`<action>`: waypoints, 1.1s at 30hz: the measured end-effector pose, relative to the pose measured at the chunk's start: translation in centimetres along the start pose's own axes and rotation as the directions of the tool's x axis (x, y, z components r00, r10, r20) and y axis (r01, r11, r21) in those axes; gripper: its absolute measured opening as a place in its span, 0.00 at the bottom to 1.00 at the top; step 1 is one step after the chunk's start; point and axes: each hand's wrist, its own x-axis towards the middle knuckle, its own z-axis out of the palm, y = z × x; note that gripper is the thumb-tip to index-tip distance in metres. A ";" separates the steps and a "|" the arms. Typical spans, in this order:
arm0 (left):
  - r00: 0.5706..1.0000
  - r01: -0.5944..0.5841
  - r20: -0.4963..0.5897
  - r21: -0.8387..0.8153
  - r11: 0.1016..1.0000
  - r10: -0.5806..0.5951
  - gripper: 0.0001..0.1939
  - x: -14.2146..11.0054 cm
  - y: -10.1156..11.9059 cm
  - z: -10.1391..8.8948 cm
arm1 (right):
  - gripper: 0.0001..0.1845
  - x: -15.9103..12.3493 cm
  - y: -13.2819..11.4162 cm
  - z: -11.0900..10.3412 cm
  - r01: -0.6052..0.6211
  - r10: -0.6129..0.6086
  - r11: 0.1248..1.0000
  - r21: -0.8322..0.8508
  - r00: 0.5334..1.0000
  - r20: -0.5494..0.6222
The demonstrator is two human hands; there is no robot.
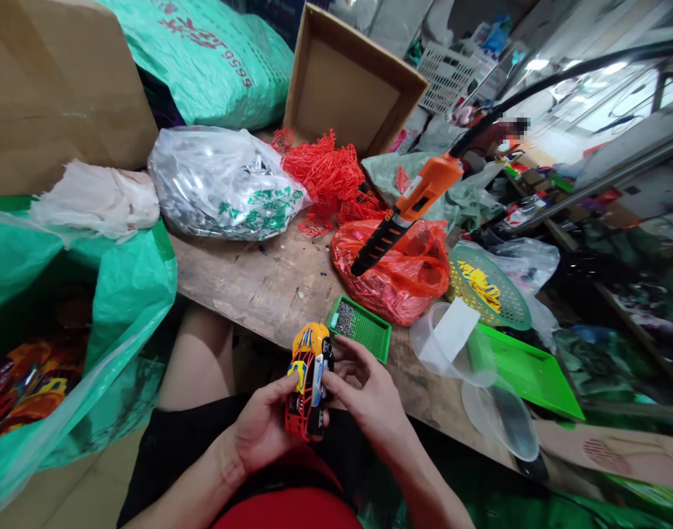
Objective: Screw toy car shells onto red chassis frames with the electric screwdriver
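An orange, yellow and red toy car is held over my lap, tilted on its side with dark parts facing right. My left hand is closed round its lower left side, thumb on the yellow part. At the car's right side, my right hand pinches the white and black edge with thumb and fingers. Just beyond the hands sits a small green basket with many small screws in it. Above it hangs an orange and black electric screwdriver, which neither hand touches.
Left of my leg, an open green sack holds several toy cars. On the wooden bench lie a clear bag of silvery parts, red plastic frames, a red bag, a basket of yellow pieces and a green tray.
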 end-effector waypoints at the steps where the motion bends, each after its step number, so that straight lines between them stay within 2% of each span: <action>1: 1.000 0.007 0.014 0.002 1.000 -0.007 0.18 -0.1 0.0 0.1 | 0.30 0.2 0.0 -0.1 -0.050 0.047 0.998 0.045 0.997 0.068; 4: 0.998 0.020 0.058 0.010 1.000 -0.021 0.18 -0.2 0.1 0.2 | 0.32 0.7 -0.3 -0.2 -0.197 0.161 0.969 0.148 0.960 0.228; 6: 0.996 0.020 0.082 0.033 0.999 -0.023 0.19 -0.2 0.2 0.3 | 0.33 0.7 -0.6 -0.2 -0.262 0.207 0.948 0.183 0.939 0.275; 8: 0.995 0.016 0.100 0.073 0.997 -0.023 0.21 -0.1 0.1 0.4 | 0.31 0.7 -1.0 -0.1 -0.278 0.216 0.941 0.193 0.932 0.290; 11: 0.997 0.009 0.080 0.154 0.988 -0.022 0.23 -0.2 0.0 0.8 | 0.26 0.7 -1.9 -0.1 -0.221 0.176 0.963 0.155 0.949 0.262; 15: 0.990 -0.134 0.008 0.284 0.949 0.138 0.20 -0.6 -0.2 1.4 | 0.19 0.7 -2.8 0.2 -0.110 0.096 0.992 0.061 0.975 0.198; 17: 0.972 -0.222 0.009 0.380 0.898 0.237 0.19 -0.7 -0.1 1.5 | 0.16 0.7 -2.9 0.6 -0.050 0.044 0.998 0.029 0.981 0.189; 21: 0.930 -0.327 0.056 0.584 0.743 0.364 0.23 -0.9 0.1 1.0 | 0.12 0.3 -3.0 1.7 0.043 -0.045 0.999 0.015 0.974 0.223; 23: 0.915 -0.346 0.068 0.636 0.690 0.397 0.25 -1.1 0.3 0.8 | 0.11 0.2 -2.9 2.0 0.065 -0.070 0.997 0.031 0.971 0.227; 27: 0.900 -0.337 0.029 0.677 0.654 0.434 0.24 -1.5 0.5 0.9 | 0.11 0.2 -2.4 2.4 0.073 -0.082 0.996 0.047 0.970 0.231; 30: 0.904 -0.310 -0.002 0.686 0.658 0.428 0.23 -1.4 0.5 0.9 | 0.09 0.4 -2.1 2.4 0.056 -0.069 0.997 0.054 0.961 0.269; 33: 0.907 -0.291 -0.044 0.653 0.700 0.418 0.22 -1.3 0.3 0.8 | 0.09 0.6 -1.8 2.4 0.022 -0.038 0.998 0.058 0.961 0.275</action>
